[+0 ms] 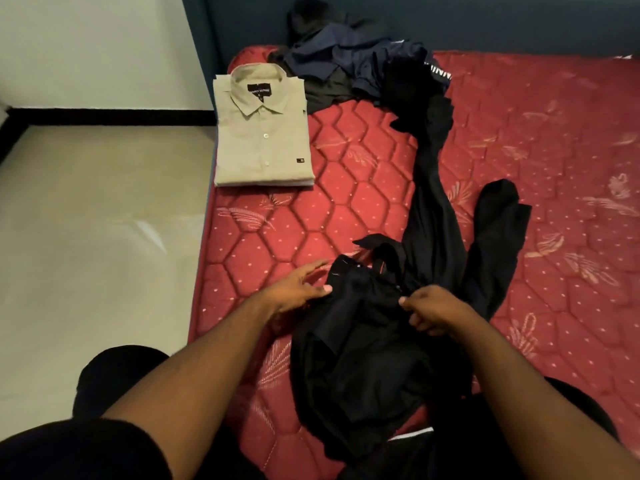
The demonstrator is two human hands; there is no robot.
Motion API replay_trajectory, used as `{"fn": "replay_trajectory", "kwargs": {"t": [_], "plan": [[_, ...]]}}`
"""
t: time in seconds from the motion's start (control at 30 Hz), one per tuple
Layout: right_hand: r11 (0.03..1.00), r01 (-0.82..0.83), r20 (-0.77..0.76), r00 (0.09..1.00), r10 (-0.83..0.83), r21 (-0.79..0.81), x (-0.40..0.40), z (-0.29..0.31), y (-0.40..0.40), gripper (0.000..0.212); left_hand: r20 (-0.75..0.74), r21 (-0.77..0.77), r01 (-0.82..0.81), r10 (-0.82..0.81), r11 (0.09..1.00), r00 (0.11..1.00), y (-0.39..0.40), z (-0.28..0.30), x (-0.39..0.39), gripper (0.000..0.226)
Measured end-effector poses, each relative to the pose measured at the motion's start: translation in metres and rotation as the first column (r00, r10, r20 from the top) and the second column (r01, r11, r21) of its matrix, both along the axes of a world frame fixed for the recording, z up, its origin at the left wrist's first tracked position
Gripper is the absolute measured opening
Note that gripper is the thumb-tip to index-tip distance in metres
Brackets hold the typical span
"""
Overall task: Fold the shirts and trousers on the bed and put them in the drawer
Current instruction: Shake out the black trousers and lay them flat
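**Black trousers under both hands at the near edge of the bed**

A pair of black fabric trousers (367, 341) lies bunched on the red quilted mattress (346, 174), directly in front of the person. The waistband end sits in a heap between the two forearms. One leg runs away up the bed toward the far clothing heap; the other bends off to the right and ends in a folded-over cuff.

The left hand (298, 289) rests at the left edge of the waistband. Its fingers are extended and slightly spread over the mattress, while the thumb touches the black fabric. The fingers do not appear to be closed around anything.

The right hand (429, 310) is on top of the bunched cloth near the waistband. Its fingers are curled and the thumb meets the forefinger, pinching the fabric; the dark cloth makes the exact hold hard to confirm.

A beige button-up collared shirt (263, 133) lies folded flat at the left edge of the mattress, well apart from the trousers, collar toward the headboard.

A loose heap of navy and black garments (349, 64) sits at the far end, against the dark blue-grey headboard (485, 22), touching the shirt's upper right corner.

Pale tiled floor (97, 220) lies left of the bed.
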State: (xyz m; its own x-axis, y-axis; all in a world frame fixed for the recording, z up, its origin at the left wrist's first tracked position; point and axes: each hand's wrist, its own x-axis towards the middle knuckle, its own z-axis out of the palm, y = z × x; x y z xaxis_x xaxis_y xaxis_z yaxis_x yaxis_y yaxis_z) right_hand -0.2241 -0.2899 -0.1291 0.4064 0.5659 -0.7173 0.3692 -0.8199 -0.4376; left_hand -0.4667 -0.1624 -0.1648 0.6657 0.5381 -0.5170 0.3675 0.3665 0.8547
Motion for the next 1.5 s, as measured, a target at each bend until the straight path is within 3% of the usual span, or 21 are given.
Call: {"fn": "replay_trajectory", "kwargs": {"t": [0.07, 0.13, 0.23, 0.3, 0.37, 0.43, 0.53, 0.67, 0.8, 0.9, 1.0, 1.1, 1.17, 1.23, 1.3, 1.37, 1.5], "plan": [[0.991, 0.036, 0.153, 0.987, -0.056, 0.130, 0.008, 0.013, 0.020, 0.032, 0.005, 0.015, -0.002, 0.002, 1.000, 1.000, 0.002, -0.007, 0.012, 0.062], [0.912, 0.016, 0.343, 0.924, -0.170, 0.409, 0.015, 0.021, 0.043, 0.032, 0.005, -0.005, 0.009, -0.009, 1.000, 1.000, 0.005, -0.012, 0.018, 0.067], [0.810, 0.067, 0.226, 0.944, -0.240, 0.583, 0.019, 0.019, 0.082, 0.015, 0.038, -0.032, 0.040, -0.039, 0.999, 0.999, 0.007, -0.012, 0.013, 0.088], [0.848, 0.095, 0.146, 0.969, -0.199, 0.522, 0.025, 0.004, 0.102, 0.013, 0.043, 0.041, 0.106, -0.108, 0.993, 0.993, 0.005, -0.013, 0.008, 0.104], [0.925, 0.030, 0.177, 0.979, -0.104, 0.380, 0.033, -0.016, 0.110, 0.023, 0.015, 0.146, 0.168, -0.172, 0.975, 0.985, 0.003, -0.010, 0.003, 0.109], [0.960, -0.009, 0.222, 0.973, -0.056, 0.278, 0.038, -0.029, 0.111, 0.031, -0.021, 0.208, 0.236, -0.237, 0.949, 0.971, -0.001, -0.005, -0.001, 0.096], [0.961, -0.020, 0.206, 0.978, -0.039, 0.277, 0.038, -0.030, 0.110, 0.032, -0.078, 0.200, 0.267, -0.256, 0.943, 0.964, -0.002, 0.003, -0.004, 0.067], [0.960, -0.255, 0.363, 0.910, 0.199, 0.115, 0.025, -0.023, 0.108, 0.058, -0.310, 0.381, 0.274, -0.157, 0.883, 0.938, -0.003, 0.007, -0.006, 0.054], [0.972, -0.168, 0.439, 0.895, 0.081, 0.163, 0.009, -0.012, 0.098, 0.051, -0.394, 0.546, 0.222, 0.013, 0.808, 0.919, -0.013, 0.002, -0.011, 0.030], [0.943, -0.201, 0.409, 0.909, 0.078, 0.266, -0.003, 0.013, 0.092, 0.034, -0.234, 0.671, 0.113, 0.065, 0.733, 0.970, -0.025, 0.007, -0.012, 0.024], [0.864, -0.154, 0.298, 0.955, 0.005, 0.479, -0.014, 0.054, 0.094, 0.036, 0.114, 0.564, -0.153, 0.108, 0.811, 0.988, -0.036, 0.055, -0.005, 0.018], [0.642, -0.046, 0.064, 0.998, -0.005, 0.765, -0.027, 0.125, 0.105, 0.038, 0.362, 0.524, -0.307, 0.119, 0.795, 0.925, -0.034, 0.126, 0.005, 0.019], [0.479, -0.044, -0.037, 0.987, 0.159, 0.877, -0.032, 0.186, 0.103, 0.040, 0.463, 0.583, -0.355, 0.061, 0.731, 0.884, -0.034, 0.175, 0.002, 0.022], [0.419, -0.171, 0.005, 0.930, 0.368, 0.892, -0.038, 0.227, 0.089, 0.036, 0.476, 0.663, -0.319, -0.053, 0.677, 0.878, -0.036, 0.208, -0.009, 0.024], [0.505, -0.418, 0.166, 0.867, 0.469, 0.756, -0.042, 0.219, 0.079, 0.021, 0.401, 0.690, -0.223, -0.107, 0.689, 0.910, -0.038, 0.209, -0.015, 0.024], [0.558, -0.594, 0.347, 0.800, 0.490, 0.579, -0.053, 0.181, 0.064, 0.021, 0.303, 0.660, -0.153, -0.075, 0.735, 0.950, -0.050, 0.185, -0.023, 0.023], [0.643, -0.343, 0.234, 0.939, 0.252, 0.685, -0.077, 0.113, 0.031, 0.041, 0.188, 0.612, -0.208, 0.115, 0.763, 0.975, -0.084, 0.121, -0.036, 0.030]]}}
